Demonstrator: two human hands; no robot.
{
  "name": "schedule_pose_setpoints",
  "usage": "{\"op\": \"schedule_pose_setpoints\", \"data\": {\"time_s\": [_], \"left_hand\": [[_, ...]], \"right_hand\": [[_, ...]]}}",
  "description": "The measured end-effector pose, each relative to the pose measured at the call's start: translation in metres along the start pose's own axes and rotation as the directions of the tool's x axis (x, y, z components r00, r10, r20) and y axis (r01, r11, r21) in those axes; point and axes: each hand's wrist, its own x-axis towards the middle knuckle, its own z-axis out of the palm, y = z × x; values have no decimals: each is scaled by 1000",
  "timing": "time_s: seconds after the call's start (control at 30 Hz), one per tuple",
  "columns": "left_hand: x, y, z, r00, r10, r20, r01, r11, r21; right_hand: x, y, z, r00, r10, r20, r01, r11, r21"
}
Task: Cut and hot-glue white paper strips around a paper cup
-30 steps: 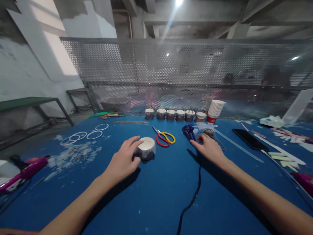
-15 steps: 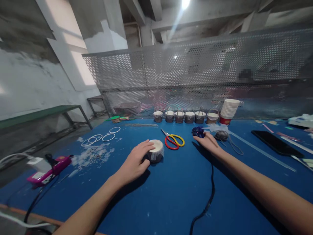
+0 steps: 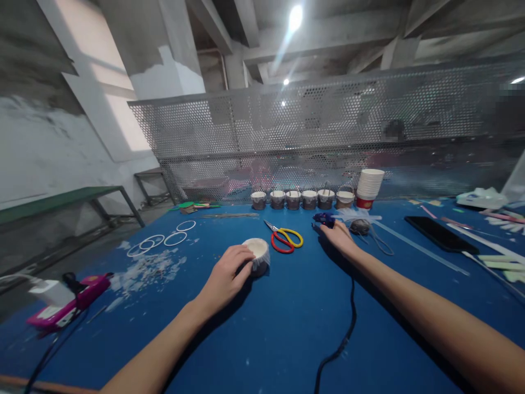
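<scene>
My left hand [image 3: 229, 272] is closed around the left side of a small cup [image 3: 261, 264], fingers at its rim and thumb low on its side. The cup has a dark lower body, a pale inside and a ragged whitish edge. Farther off to the right, my right hand [image 3: 338, 237] is closed on a dark blue glue gun [image 3: 325, 219] close to the table. Its black cord [image 3: 348, 334] runs toward me. Between the hands lie scissors [image 3: 284, 239] with one red and one yellow handle, slightly spread.
Several similar dark cups [image 3: 293, 201] line the back, beside a stack of paper cups [image 3: 369, 186]. A ball of grey cord [image 3: 360, 226] and a black phone [image 3: 441, 233] lie right. White rings [image 3: 175, 238], scraps [image 3: 143, 273] and a magenta power strip [image 3: 69, 306] are left.
The view has swung slightly right and up. My left hand has closed in on the cup, which now leans a little. The glue gun has turned slightly in my right hand.
</scene>
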Motion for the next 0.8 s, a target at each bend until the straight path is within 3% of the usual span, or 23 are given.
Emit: {"op": "schedule_pose_setpoints", "data": {"time_s": [0.2, 0.3, 0.4, 0.6, 0.7, 0.8], "left_hand": [[4, 4, -2, 996, -84, 15, 85, 995, -54], [5, 8, -4, 978, -209, -8, 207, 972, -107], [7, 13, -6, 933, -360, -13, 351, 917, -189], [11, 20, -5, 819, -569, 82, 553, 741, -382], [11, 21, -4, 802, -582, 137, 571, 676, -466], [10, 21, -4, 813, -554, 180, 567, 682, -461]], "right_hand": [[-40, -7, -26, 991, -89, 99, 68, 977, 203], [-69, -14, -41, 980, -131, 153, 86, 959, 269], [-98, -22, -51, 971, -175, 163, 115, 939, 324], [-136, -23, -45, 955, -202, 216, 102, 911, 399], [-143, -18, -38, 945, -227, 236, 118, 908, 402], [-148, -18, -35, 934, -230, 273, 111, 914, 391]]}}
